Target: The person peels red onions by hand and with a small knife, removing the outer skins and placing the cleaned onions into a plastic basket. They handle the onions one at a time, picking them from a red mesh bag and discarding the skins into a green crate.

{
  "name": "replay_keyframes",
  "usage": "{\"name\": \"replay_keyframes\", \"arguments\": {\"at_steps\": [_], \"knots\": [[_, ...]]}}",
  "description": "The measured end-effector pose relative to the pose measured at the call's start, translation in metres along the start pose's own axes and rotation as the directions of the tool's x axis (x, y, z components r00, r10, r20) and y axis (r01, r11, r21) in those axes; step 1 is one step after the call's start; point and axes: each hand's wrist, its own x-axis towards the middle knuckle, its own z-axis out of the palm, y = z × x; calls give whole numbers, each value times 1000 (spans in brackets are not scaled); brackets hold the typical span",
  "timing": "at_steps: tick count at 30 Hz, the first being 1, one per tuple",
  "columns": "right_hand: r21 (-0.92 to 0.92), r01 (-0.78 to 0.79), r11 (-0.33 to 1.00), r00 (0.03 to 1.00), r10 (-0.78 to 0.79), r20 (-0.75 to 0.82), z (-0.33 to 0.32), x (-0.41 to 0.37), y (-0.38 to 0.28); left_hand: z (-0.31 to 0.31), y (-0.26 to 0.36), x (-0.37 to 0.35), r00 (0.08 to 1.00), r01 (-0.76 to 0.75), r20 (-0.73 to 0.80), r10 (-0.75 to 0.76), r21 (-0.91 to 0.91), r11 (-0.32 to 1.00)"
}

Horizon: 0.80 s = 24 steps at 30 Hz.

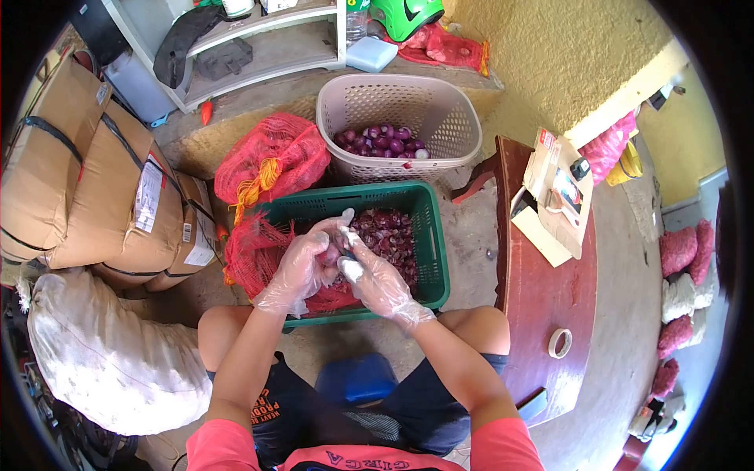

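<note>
Where forearms converge, left hand faces right hand.

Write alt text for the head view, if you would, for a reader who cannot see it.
A person's left hand and right hand, in clear plastic gloves, meet over a green crate of red onions; the left holds what looks like an onion. Beyond stands a beige basket of purple onions, with a red table to the right.

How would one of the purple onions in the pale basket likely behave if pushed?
A purple onion would probably roll, given its rounded sides, though those crowding it may check it. Its glossy surface suggests it could be slippery.
</note>
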Motion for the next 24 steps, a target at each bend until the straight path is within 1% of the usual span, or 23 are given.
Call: {"name": "replay_keyframes", "arguments": {"at_steps": [1, 4, 5, 6, 7, 8, 9, 12, 14, 16, 17, 19, 20, 22, 24], "knots": [[-14, 31, 999, 999, -31, -6, 0, 0, 2, -2, -2, 2, 999, 11, 38, -9, -48, 999], [-120, 45, 992, 998, -38, 53, -3, 0, -1, 9, 1, -1, 997, 72, 27, -68, -169, 983], [-127, 61, 990, 998, -57, 35, 1, 3, 15, 20, 8, -6, 993, 113, -14, -118, -198, 974], [-132, 69, 989, 997, -65, 37, 3, 3, 13, 29, 13, -8, 984, 152, -52, -168, -227, 962], [-138, 76, 987, 997, -72, 40, 4, 3, 10, 5, 15, -5, 957, 268, 163, -242, -168, 949], [-144, 85, 986, 996, -79, 45, 3, 3, 6, -10, 7, -3, 951, 290, 169, -261, -182, 940], [-181, 69, 981, 997, -62, 43, 2, 2, 2, -7, 10, -5, 944, 312, 176, -279, -196, 930], [-250, -46, 967, 996, 63, 60, -2, 1, -10, 6, 12, -6, 965, 264, 69, -255, -245, 933], [-216, -104, 971, 982, 134, 131, -10, 3, -16, -7, -6, 4, 986, 161, -12, -166, -192, 968], [-86, -261, 961, 936, 274, 220, -19, 1, -36, 1, -4, 0, 995, 99, -5, -100, -115, 988], [-68, -273, 960, 934, 282, 221, -20, 2, -36, 5, -4, -1, 998, 68, 3, -68, -77, 995], [-35, -298, 954, 930, 298, 215, -23, 2, -38, 13, -7, -3, 999, -4, -53, 5, 7, 1000], [-18, -220, 975, 959, 220, 182, -23, 2, -35, 15, -10, -3, 996, -39, -78, 43, 50, 998], [7, -59, 998, 991, 58, 119, -19, 3, -23, 15, -12, -1, 994, -86, -63, 93, 106, 991], [-85, 27, 996, 996, -20, 85, -16, 9, -3, 17, -11, -2, 987, -127, -73, 141, 174, 977]]}}
